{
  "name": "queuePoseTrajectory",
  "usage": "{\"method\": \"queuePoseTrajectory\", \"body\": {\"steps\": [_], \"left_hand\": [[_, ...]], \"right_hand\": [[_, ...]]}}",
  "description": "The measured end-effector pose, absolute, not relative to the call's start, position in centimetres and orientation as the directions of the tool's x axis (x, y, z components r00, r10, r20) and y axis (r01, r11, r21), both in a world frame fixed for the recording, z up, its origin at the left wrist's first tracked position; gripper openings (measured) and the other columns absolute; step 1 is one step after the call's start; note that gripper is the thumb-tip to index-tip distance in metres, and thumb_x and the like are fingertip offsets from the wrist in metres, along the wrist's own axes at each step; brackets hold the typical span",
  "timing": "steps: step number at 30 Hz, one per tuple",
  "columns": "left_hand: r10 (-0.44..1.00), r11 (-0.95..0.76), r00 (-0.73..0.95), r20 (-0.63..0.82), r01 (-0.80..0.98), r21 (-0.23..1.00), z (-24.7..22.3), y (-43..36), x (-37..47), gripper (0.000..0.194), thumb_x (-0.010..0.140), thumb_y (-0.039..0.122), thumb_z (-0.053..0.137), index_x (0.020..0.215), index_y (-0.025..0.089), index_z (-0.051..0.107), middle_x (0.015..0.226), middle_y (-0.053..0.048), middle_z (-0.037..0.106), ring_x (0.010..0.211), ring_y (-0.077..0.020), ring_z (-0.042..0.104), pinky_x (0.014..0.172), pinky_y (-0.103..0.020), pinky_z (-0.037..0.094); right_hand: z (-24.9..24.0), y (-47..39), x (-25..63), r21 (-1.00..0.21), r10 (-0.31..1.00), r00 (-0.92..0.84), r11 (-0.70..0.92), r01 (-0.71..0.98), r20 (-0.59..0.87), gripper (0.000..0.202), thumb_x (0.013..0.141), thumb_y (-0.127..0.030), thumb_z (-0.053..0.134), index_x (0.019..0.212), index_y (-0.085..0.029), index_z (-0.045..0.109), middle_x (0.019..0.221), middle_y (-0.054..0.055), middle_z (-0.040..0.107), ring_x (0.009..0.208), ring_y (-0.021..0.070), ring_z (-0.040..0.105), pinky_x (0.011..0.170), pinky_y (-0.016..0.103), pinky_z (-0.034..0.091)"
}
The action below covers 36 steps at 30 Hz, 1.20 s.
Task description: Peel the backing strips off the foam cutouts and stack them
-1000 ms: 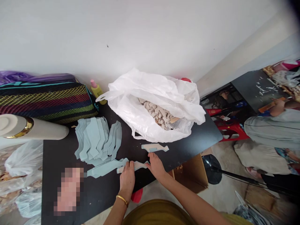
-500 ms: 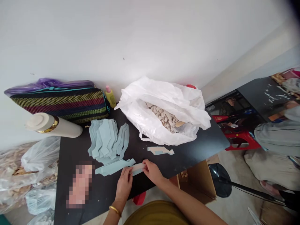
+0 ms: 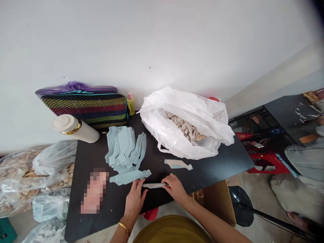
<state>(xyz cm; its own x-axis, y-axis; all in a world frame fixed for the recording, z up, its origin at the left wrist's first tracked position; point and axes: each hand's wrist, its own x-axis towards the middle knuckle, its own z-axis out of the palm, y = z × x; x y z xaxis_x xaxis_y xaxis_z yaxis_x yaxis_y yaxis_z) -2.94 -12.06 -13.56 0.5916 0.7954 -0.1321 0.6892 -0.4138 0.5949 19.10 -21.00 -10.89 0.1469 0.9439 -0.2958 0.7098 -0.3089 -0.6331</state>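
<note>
My left hand [image 3: 136, 197] pinches the left end of a narrow pale strip [image 3: 154, 185], and my right hand [image 3: 175, 188] pinches its right end. The strip is seen nearly edge-on above the table's front part. Just left of it lie light blue pieces [image 3: 126, 177], below a fanned pile of blue pieces [image 3: 122, 145]. A beige and blue piece [image 3: 178, 164] lies flat beyond my right hand. Behind it stands a white plastic bag [image 3: 162, 128], open at the top, with many small beige pieces [image 3: 186, 128] inside.
On the dark table [image 3: 86, 189] are a cream bottle [image 3: 83, 130], a striped mesh bag [image 3: 88, 109], a small yellow bottle [image 3: 131, 105] and a pixelated pink object [image 3: 94, 194]. A cardboard box [image 3: 219, 202] stands below the front edge. Filled plastic bags [image 3: 54, 160] lie at the left.
The strip has turned from showing its face to nearly edge-on. Both hands still hold its ends. The view has shifted, moving the table's contents to the right in the picture.
</note>
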Motion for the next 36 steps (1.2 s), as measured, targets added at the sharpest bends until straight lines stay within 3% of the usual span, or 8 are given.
{"method": "queuePoseTrajectory", "body": {"steps": [7, 11, 13, 17, 20, 22, 28, 36], "left_hand": [[0.645, -0.216, 0.723, -0.249, 0.485, 0.848, -10.6, -10.7, -1.7, 0.029, 0.093, 0.038, 0.047, 0.093, 0.026, 0.074, 0.098, -0.006, 0.071, 0.096, -0.0208, 0.064, 0.087, -0.033, 0.053], [0.582, 0.085, 0.668, -0.464, 0.517, 0.851, -9.5, -11.2, 0.8, 0.037, 0.093, 0.044, 0.041, 0.081, 0.021, 0.068, 0.074, -0.004, 0.069, 0.076, -0.0199, 0.065, 0.076, -0.032, 0.052], [0.580, 0.221, 0.594, -0.558, 0.544, 0.809, -9.3, -11.8, 2.0, 0.040, 0.092, 0.045, 0.037, 0.093, 0.019, 0.066, 0.071, -0.003, 0.067, 0.068, -0.0189, 0.063, 0.068, -0.032, 0.051], [0.647, 0.370, 0.445, -0.619, 0.526, 0.766, -9.7, -12.0, 2.2, 0.047, 0.092, 0.044, 0.032, 0.122, 0.016, 0.055, 0.103, -0.011, 0.071, 0.073, -0.0194, 0.065, 0.058, -0.031, 0.053], [0.795, 0.082, 0.440, -0.418, 0.605, 0.792, -10.5, -11.0, -0.4, 0.036, 0.092, 0.034, 0.037, 0.108, 0.017, 0.064, 0.105, -0.011, 0.072, 0.091, -0.0225, 0.067, 0.083, -0.040, 0.056], [0.855, -0.208, 0.469, -0.221, 0.701, 0.682, -10.9, -10.0, -2.5, 0.033, 0.092, 0.024, 0.038, 0.107, 0.017, 0.067, 0.109, -0.012, 0.071, 0.104, -0.0261, 0.064, 0.095, -0.047, 0.051], [0.809, -0.548, 0.576, -0.120, 0.812, 0.201, -12.1, -7.4, -4.9, 0.043, 0.086, 0.010, 0.049, 0.128, 0.015, 0.058, 0.132, -0.013, 0.062, 0.109, -0.0306, 0.060, 0.086, -0.047, 0.053], [0.715, -0.698, 0.694, 0.078, 0.706, 0.117, -13.4, -7.4, -6.4, 0.034, 0.091, 0.019, 0.051, 0.121, 0.022, 0.066, 0.117, -0.010, 0.071, 0.101, -0.0282, 0.066, 0.082, -0.043, 0.054]], "right_hand": [[-8.6, -21.4, 22.5, -0.788, 0.968, 0.123, -0.248, 0.564, -0.217, 0.018, 0.095, -0.028, 0.055, 0.089, -0.022, 0.071, 0.089, 0.004, 0.070, 0.088, 0.0189, 0.061, 0.081, 0.030, 0.045], [-7.7, -21.5, 23.7, -0.776, 0.955, 0.136, -0.293, 0.558, -0.263, 0.025, 0.098, -0.030, 0.049, 0.088, -0.023, 0.072, 0.086, 0.003, 0.069, 0.082, 0.0170, 0.064, 0.078, 0.028, 0.047], [-7.9, -21.6, 25.0, -0.745, 0.956, 0.151, -0.292, 0.600, -0.252, 0.026, 0.098, -0.031, 0.048, 0.088, -0.023, 0.071, 0.087, 0.002, 0.071, 0.083, 0.0175, 0.065, 0.079, 0.029, 0.048], [-9.4, -21.8, 29.8, -0.616, 0.952, 0.267, -0.301, 0.728, -0.150, 0.032, 0.098, -0.034, 0.043, 0.096, -0.022, 0.072, 0.095, 0.007, 0.074, 0.091, 0.0228, 0.067, 0.085, 0.036, 0.051], [-10.5, -21.6, 32.6, -0.402, 0.943, 0.323, -0.327, 0.855, -0.081, 0.036, 0.096, -0.036, 0.041, 0.103, -0.017, 0.071, 0.101, 0.015, 0.073, 0.097, 0.0314, 0.066, 0.089, 0.048, 0.051], [-10.6, -21.3, 32.4, -0.335, 0.949, 0.310, -0.309, 0.890, -0.052, 0.035, 0.096, -0.032, 0.042, 0.108, -0.016, 0.070, 0.106, 0.016, 0.072, 0.102, 0.0331, 0.064, 0.092, 0.051, 0.049], [-8.8, -19.0, 22.8, -0.590, 0.992, 0.045, -0.104, 0.801, -0.114, 0.028, 0.094, -0.014, 0.044, 0.100, -0.021, 0.071, 0.099, 0.007, 0.072, 0.096, 0.0244, 0.062, 0.090, 0.042, 0.050], [-2.3, -16.7, 18.3, -0.717, 0.997, -0.074, 0.048, 0.695, -0.005, 0.027, 0.094, -0.012, 0.045, 0.105, -0.022, 0.068, 0.104, 0.006, 0.071, 0.096, 0.0196, 0.061, 0.088, 0.033, 0.050]]}}
